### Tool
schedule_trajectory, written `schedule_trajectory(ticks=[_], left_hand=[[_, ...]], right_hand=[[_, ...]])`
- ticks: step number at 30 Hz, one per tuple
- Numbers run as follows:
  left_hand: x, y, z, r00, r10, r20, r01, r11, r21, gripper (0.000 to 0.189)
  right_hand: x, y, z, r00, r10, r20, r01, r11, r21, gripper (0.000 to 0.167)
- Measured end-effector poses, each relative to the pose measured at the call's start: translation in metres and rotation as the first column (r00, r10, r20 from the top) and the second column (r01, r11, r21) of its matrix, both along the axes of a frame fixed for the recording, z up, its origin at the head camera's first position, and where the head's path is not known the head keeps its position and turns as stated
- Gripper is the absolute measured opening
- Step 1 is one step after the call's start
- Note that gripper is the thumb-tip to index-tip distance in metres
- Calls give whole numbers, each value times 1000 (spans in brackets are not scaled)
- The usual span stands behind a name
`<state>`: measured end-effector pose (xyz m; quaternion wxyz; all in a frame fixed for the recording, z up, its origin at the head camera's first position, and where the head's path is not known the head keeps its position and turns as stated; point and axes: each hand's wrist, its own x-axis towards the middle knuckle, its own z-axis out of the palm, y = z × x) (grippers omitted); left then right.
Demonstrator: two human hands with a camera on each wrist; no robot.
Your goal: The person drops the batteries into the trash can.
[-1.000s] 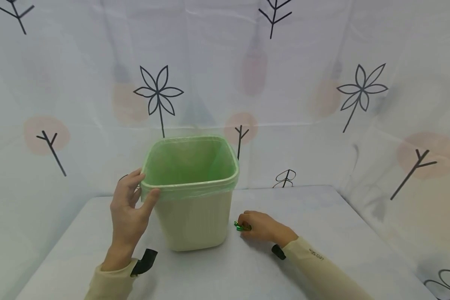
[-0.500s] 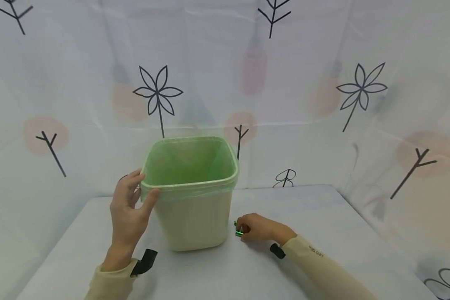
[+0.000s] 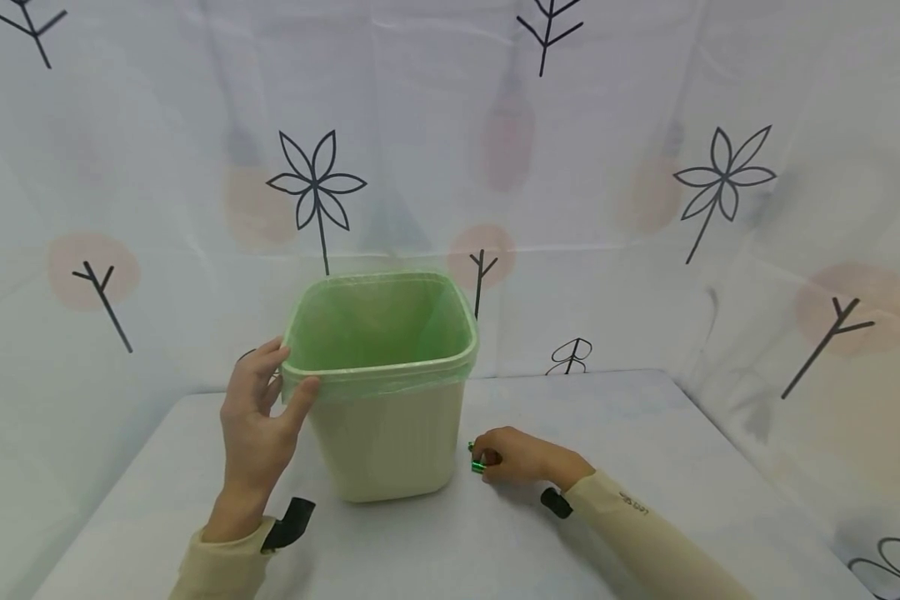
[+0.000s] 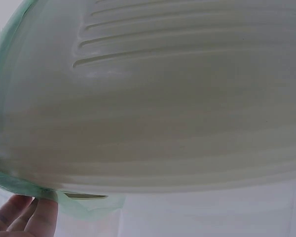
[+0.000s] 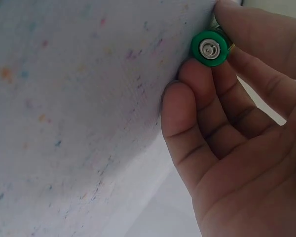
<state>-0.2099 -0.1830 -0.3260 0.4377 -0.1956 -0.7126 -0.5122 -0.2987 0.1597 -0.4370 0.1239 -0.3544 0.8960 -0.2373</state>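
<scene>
A pale green trash bin (image 3: 390,442) stands upright on the table, a thin green bag (image 3: 390,382) lining it and folded over its rim. My left hand (image 3: 258,429) grips the bin's upper left corner, with the thumb at the front. In the left wrist view, its fingertips (image 4: 42,217) touch the bag by the rim. Right of the bin, my right hand (image 3: 521,456) is low over the table, fingers curled, with green pieces showing at its fingertips. In the right wrist view, a green battery (image 5: 210,48) sits between thumb and fingers, its metal end towards the camera.
The table (image 3: 615,417) has a white covering. Behind it and along both sides hangs a white cloth (image 3: 420,125) with printed flowers and twigs. Black wrist-camera mounts (image 3: 291,523) sit at both cuffs.
My right hand has shifted slightly, and its fingertips have moved apart. The green pieces there now show farther from each other. The left hand and bin have stayed in place.
</scene>
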Motion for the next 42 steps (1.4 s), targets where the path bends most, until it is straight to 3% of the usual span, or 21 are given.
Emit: schedule_trajectory(ticks=[6, 12, 16, 19, 22, 30, 42], left_hand=[[2, 2, 3, 1000, 10, 13, -9, 1000, -9, 49], [16, 11, 16, 1000, 14, 11, -14, 1000, -17, 47], [9, 8, 10, 1000, -1, -8, 1, 1000, -9, 46], [-1, 2, 1, 1000, -15, -22, 15, 1000, -5, 47], [-3, 1, 0, 1000, -11, -18, 11, 1000, -11, 48], [-2, 0, 0, 1000, -11, -21, 11, 1000, -5, 48], [1, 1, 2, 1000, 7, 8, -7, 1000, -19, 49]], right_hand=[[1, 6, 3, 999, -7, -35, 7, 1000, 2, 16], [5, 13, 20, 997, -18, -77, 18, 1000, 5, 17], [8, 18, 38, 994, -28, -105, 30, 999, 15, 18], [11, 22, 54, 991, -20, -136, 24, 999, 24, 18], [14, 26, 71, 986, -6, -165, 10, 1000, 22, 18], [14, 33, 123, 963, -10, -268, 14, 1000, 14, 17], [15, 19, 203, 904, 23, -427, -38, 999, -26, 19]])
